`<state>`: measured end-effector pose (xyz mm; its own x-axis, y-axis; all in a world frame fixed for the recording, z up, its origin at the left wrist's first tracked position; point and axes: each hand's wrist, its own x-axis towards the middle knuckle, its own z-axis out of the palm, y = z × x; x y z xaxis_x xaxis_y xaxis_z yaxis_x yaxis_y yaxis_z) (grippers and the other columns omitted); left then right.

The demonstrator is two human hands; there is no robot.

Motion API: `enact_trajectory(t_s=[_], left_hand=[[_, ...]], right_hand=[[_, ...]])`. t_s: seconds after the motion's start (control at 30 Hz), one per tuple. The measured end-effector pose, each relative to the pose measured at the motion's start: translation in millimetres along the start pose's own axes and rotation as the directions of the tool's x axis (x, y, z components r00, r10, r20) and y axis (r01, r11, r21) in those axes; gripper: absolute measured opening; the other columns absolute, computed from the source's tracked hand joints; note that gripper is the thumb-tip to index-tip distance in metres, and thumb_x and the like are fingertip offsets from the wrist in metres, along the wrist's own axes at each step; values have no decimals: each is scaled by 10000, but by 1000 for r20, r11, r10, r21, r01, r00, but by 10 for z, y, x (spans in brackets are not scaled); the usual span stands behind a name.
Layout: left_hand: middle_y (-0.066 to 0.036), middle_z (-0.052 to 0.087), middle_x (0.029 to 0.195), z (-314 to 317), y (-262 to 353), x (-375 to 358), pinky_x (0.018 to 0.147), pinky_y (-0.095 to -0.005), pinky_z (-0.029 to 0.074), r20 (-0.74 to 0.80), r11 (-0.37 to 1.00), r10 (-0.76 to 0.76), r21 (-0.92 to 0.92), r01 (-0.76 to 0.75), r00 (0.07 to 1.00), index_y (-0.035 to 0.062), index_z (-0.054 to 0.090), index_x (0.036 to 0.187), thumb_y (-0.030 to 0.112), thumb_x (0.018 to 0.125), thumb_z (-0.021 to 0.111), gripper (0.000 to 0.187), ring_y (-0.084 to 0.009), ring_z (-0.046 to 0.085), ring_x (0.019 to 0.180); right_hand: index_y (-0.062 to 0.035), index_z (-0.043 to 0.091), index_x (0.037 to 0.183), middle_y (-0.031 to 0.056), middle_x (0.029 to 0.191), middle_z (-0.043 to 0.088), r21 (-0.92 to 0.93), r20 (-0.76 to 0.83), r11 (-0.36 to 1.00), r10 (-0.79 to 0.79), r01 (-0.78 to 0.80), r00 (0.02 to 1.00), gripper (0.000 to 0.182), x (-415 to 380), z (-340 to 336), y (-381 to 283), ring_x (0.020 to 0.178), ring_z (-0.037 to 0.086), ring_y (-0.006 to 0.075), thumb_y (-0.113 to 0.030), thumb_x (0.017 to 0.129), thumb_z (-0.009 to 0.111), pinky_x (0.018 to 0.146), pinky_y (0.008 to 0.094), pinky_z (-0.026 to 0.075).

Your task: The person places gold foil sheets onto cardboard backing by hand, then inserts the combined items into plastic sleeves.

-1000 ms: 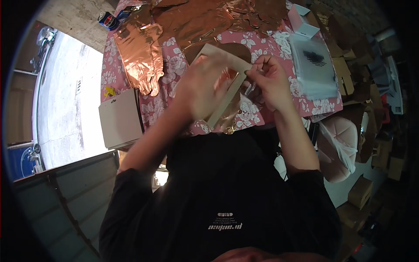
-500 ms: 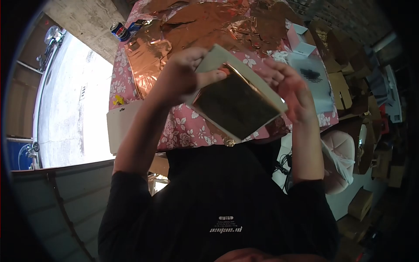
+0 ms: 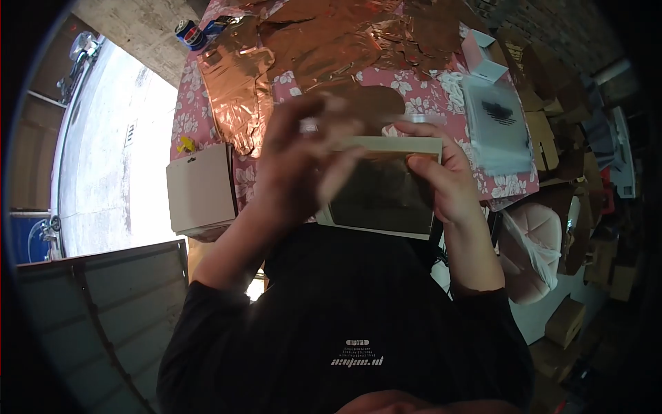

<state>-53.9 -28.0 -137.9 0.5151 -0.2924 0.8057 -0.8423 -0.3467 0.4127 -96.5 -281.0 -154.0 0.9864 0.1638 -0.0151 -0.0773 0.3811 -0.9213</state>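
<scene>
A pale rectangular card with a dark, shiny gold foil sheet (image 3: 383, 190) on its face is held in front of my chest, its upper edge bare. My right hand (image 3: 452, 172) grips the card at its upper right corner, thumb on the foil and fingers behind. My left hand (image 3: 296, 155) is raised at the card's left side and smeared by motion, its fingers overlapping the upper left corner in this view. Beyond the hands, crinkled copper-coloured foil (image 3: 317, 48) spreads over the pink floral tablecloth (image 3: 189, 114).
On the left table edge sits a stack of pale cards (image 3: 200, 193) with a small yellow object (image 3: 185, 145) behind it. A blue can (image 3: 188, 33) stands at the far left corner. To the right lie a clear plastic bag (image 3: 496, 131), a white box (image 3: 485, 55) and a padded stool (image 3: 531, 252).
The card has turned from a slant to nearly level and come closer to my body. My right hand has closed on its corner; my left hand has let go of its edge.
</scene>
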Motion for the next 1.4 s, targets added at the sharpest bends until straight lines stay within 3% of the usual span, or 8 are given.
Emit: enact_trajectory(t_s=[0.07, 0.17, 0.33, 0.7, 0.9, 1.13, 1.2, 1.4], left_hand=[[-132, 701, 1257, -38, 246, 191, 973, -446, 568, 185, 981, 7, 191, -43, 983, 76, 786, 1105, 42, 769, 896, 355, -337, 675, 1207], [-114, 709, 1204, 96, 229, 305, 956, -444, 565, 137, 986, 25, 157, -46, 990, 70, 815, 1014, 40, 757, 895, 271, -354, 664, 1196], [-102, 710, 1160, 79, 239, 357, 942, -439, 567, 160, 994, 33, 102, -50, 987, 59, 816, 1015, 39, 765, 885, 260, -342, 661, 1191], [-110, 714, 1055, -18, 273, 374, 887, -423, 572, 282, 999, -28, 32, 20, 959, 17, 757, 954, -51, 779, 765, 188, -336, 694, 1094], [-118, 692, 985, 83, 245, 346, 834, -435, 565, 209, 990, 73, 101, -96, 975, 14, 693, 962, -50, 790, 752, 193, -333, 698, 970], [-93, 709, 989, -70, 244, 302, 871, -412, 562, 314, 1000, -24, 27, 16, 949, 35, 773, 990, -12, 786, 792, 210, -309, 708, 1016], [-85, 717, 996, -91, 250, 308, 875, -413, 563, 331, 999, -29, 33, 19, 943, 41, 787, 988, -7, 784, 794, 209, -303, 711, 1020], [-82, 722, 1008, -94, 251, 315, 880, -415, 562, 331, 999, -17, 42, 4, 944, 48, 758, 922, 2, 766, 794, 167, -297, 709, 1010]], right_hand=[[38, 621, 1404, 112, 1382, 685, -136, 75, 990, -26, 37, 997, 429, -31, 91, -11, 1238, 653, 167, -2, 978, 661, 1077, 325, 501], [25, 614, 1425, 70, 1326, 691, -158, 119, 986, -38, 57, 992, 446, -67, 111, 10, 1184, 652, 137, 11, 982, 667, 1034, 304, 506], [15, 629, 1414, 33, 1234, 694, -177, 119, 981, -56, 77, 991, 439, -124, 107, -60, 1118, 640, 97, 40, 978, 673, 986, 275, 502], [23, 696, 1332, 26, 1168, 699, -534, 229, 831, -39, 159, 973, 394, -165, 149, -236, 990, 622, 66, 95, 949, 632, 862, 228, 483], [34, 711, 1307, 46, 1146, 692, -527, 260, 833, -31, 169, 965, 373, -118, 117, -216, 979, 618, 67, 83, 943, 642, 838, 228, 470], [39, 707, 1307, 50, 1150, 681, -468, 194, 877, -19, 110, 981, 387, -180, 124, -228, 992, 631, 90, 82, 932, 622, 853, 237, 475], [31, 707, 1305, 57, 1132, 685, -557, 300, 788, -104, 263, 948, 411, -165, 149, -252, 992, 637, 97, 86, 907, 621, 851, 240, 478], [32, 714, 1294, 73, 1138, 678, -644, 324, 724, -35, 248, 945, 418, -164, 137, -314, 1003, 635, 112, 81, 890, 620, 841, 243, 473]])
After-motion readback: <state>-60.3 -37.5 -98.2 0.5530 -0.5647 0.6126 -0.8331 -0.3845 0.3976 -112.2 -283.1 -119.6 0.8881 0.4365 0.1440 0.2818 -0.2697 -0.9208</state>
